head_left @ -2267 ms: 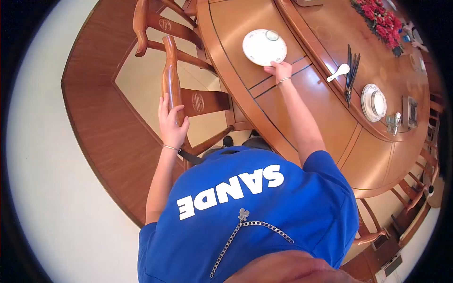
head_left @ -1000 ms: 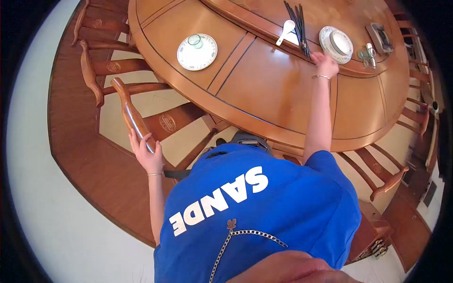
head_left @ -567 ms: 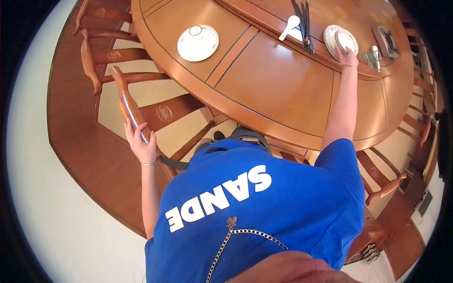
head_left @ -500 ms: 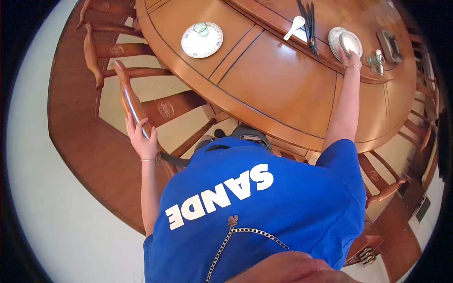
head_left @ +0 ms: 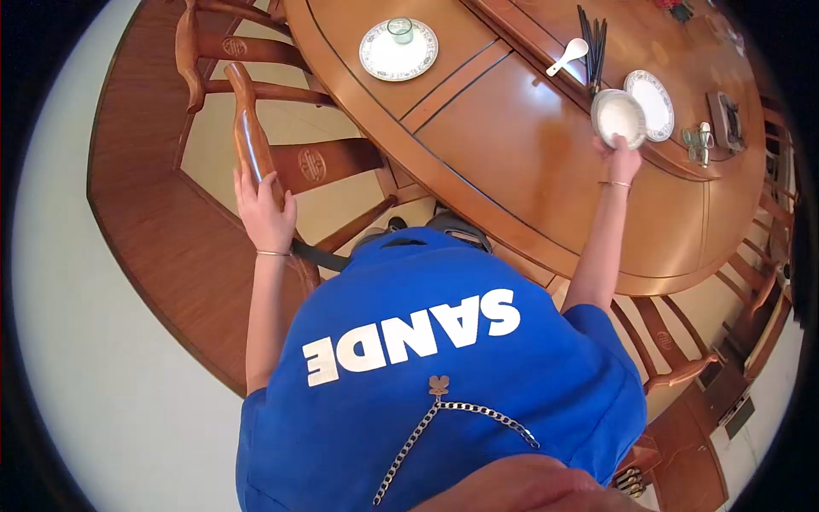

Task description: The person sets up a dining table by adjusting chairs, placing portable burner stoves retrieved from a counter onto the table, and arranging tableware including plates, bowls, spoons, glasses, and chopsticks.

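My right hand (head_left: 621, 155) holds a white plate (head_left: 618, 117) lifted off the stack of white plates (head_left: 653, 104) on the raised inner ring of the round wooden table (head_left: 546, 196). My left hand (head_left: 263, 215) grips the curved top rail of a wooden chair (head_left: 249, 141) beside the table. A set plate with a small glass cup on it (head_left: 398, 49) lies on the table's outer ring at the far left.
Dark chopsticks (head_left: 592, 51) and a white spoon (head_left: 568, 56) lie on the inner ring near the plates. A small tray with glass items (head_left: 698, 141) stands to the right. More wooden chairs (head_left: 682, 375) ring the table.
My right hand left the set plate, reached across to the plate stack, and has now lifted one plate off it toward me. My left hand stayed on the chair rail.
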Motion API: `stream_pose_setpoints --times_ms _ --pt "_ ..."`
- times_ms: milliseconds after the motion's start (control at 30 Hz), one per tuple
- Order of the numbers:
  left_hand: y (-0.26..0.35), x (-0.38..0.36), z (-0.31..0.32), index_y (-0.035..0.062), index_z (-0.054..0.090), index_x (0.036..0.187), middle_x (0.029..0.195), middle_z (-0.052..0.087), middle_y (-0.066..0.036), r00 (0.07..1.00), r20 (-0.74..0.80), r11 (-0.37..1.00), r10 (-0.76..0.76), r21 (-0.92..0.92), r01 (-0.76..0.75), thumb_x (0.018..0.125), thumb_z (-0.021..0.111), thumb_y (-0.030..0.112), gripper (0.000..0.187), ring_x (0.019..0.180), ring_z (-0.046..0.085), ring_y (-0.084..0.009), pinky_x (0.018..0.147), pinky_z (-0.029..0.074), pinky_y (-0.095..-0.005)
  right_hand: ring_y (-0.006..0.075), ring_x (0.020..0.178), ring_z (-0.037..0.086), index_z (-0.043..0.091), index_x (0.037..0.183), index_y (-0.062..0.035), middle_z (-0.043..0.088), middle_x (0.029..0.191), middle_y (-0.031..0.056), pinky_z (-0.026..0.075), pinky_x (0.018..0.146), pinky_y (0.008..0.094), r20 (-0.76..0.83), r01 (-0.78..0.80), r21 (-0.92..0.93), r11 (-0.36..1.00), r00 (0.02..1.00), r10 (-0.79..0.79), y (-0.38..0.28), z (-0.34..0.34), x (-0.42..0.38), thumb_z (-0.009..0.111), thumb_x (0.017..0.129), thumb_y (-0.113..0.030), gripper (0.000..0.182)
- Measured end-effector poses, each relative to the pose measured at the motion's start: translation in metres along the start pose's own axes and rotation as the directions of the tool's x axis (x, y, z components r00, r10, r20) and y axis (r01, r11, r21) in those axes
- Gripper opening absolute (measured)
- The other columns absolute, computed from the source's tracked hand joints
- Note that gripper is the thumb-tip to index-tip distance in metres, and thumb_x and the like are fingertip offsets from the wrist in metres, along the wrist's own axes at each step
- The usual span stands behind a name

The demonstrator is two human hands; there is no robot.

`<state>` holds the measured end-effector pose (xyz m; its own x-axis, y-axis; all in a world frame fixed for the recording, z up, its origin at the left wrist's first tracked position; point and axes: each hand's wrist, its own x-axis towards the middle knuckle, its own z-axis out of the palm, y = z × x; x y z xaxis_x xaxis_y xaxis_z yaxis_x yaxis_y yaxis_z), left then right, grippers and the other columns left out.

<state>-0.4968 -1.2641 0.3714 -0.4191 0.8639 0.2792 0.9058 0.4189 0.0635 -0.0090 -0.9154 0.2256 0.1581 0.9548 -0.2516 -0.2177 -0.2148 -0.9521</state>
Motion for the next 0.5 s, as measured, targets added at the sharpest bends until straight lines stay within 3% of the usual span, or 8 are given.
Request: stream_pose_setpoints --times_ms 67,100,167,233,300,400,467,500 --pt "0.032 0.015 -0.01 0.0056 0.063 0.104 0.141 0.043 -0.021 0.994 -0.06 0.995 0.091 -0.045 -0.094 0.072 0.071 0.007 0.033 0.131 0.038 -0.0441 0.107 0.035 -0.0487 0.0368 0.065 0.068 0.046 0.113 0.0185 0.063 0.092 0.0265 0.061 0.052 0.0406 0.057 -0.123 -0.169 0.978 0.989 0.134 0.011 0.022 -0.038 0.05 0.086 -0.001 0.034" --pt "0.051 0.022 -0.012 0.0048 0.063 0.103 0.138 0.046 -0.022 0.977 -0.123 0.979 0.173 -0.087 -0.184 0.071 0.071 0.007 0.033 0.128 0.041 -0.0447 0.104 0.037 -0.0487 0.0363 0.063 0.068 0.046 0.11 0.0199 0.063 0.088 0.0279 0.061 0.052 0.04 0.1 -0.175 -0.117 0.978 0.977 0.187 0.021 0.033 -0.057 0.05 0.087 -0.002 0.032" --pt "0.087 0.035 -0.001 0.0042 0.062 0.104 0.132 0.051 -0.021 0.978 -0.094 0.927 0.186 -0.312 -0.206 0.072 0.072 0.01 0.035 0.122 0.047 -0.0413 0.102 0.039 -0.0478 0.035 0.063 0.068 0.048 0.107 0.0192 0.064 0.089 0.0269 0.061 0.05 0.0377 0.227 -0.218 -0.169 0.961 0.94 0.253 0.048 0.051 -0.084 0.049 0.088 -0.002 0.028" --pt "0.121 0.046 0.022 0.0035 0.06 0.108 0.128 0.053 -0.02 0.982 0.018 0.834 0.187 -0.531 -0.149 0.073 0.073 0.016 0.039 0.118 0.051 -0.0379 0.1 0.04 -0.045 0.0337 0.063 0.069 0.049 0.11 0.0173 0.064 0.09 0.0255 0.06 0.048 0.0357 0.284 -0.32 -0.155 0.935 0.892 0.353 0.063 0.077 -0.115 0.047 0.089 -0.004 0.03" --pt "0.146 0.054 0.051 0.0018 0.058 0.113 0.127 0.054 -0.02 0.946 0.185 0.778 0.268 -0.62 -0.1 0.076 0.072 0.022 0.044 0.12 0.049 -0.0366 0.101 0.04 -0.0416 0.0326 0.062 0.069 0.049 0.111 0.0161 0.065 0.089 0.0259 0.06 0.048 0.0343 0.309 -0.412 -0.173 0.895 0.84 0.446 0.079 0.097 -0.133 0.049 0.088 -0.005 0.03" --pt "0.162 0.056 0.113 -0.0006 0.055 0.118 0.119 0.058 -0.022 0.894 0.26 0.745 0.365 -0.657 -0.113 0.077 0.073 0.028 0.053 0.113 0.056 -0.0344 0.095 0.045 -0.0391 0.0323 0.062 0.068 0.047 0.112 0.0156 0.064 0.09 0.0261 0.06 0.048 0.0339 0.338 -0.395 -0.227 0.89 0.825 0.452 0.087 0.118 -0.151 0.047 0.088 -0.003 0.031" --pt "0.17 0.055 0.138 -0.004 0.051 0.124 0.111 0.061 -0.023 0.744 0.623 0.745 0.242 -0.611 0.269 0.077 0.075 0.036 0.066 0.095 0.065 -0.0293 0.084 0.052 -0.0371 0.0317 0.061 0.068 0.044 0.115 0.015 0.064 0.092 0.0267 0.06 0.048 0.0339 0.404 -0.403 -0.187 0.896 0.8 0.444 0.097 0.123 -0.153 0.046 0.087 -0.002 0.033" --pt "0.171 0.053 0.155 -0.004 0.051 0.124 0.111 0.061 -0.023 0.742 0.624 0.747 0.244 -0.609 0.267 0.077 0.075 0.036 0.066 0.095 0.065 -0.0293 0.084 0.052 -0.0371 0.0317 0.061 0.068 0.044 0.115 0.015 0.064 0.092 0.0267 0.06 0.048 0.0339 0.403 -0.405 -0.183 0.896 0.8 0.444 0.1 0.124 -0.153 0.046 0.087 -0.002 0.033"
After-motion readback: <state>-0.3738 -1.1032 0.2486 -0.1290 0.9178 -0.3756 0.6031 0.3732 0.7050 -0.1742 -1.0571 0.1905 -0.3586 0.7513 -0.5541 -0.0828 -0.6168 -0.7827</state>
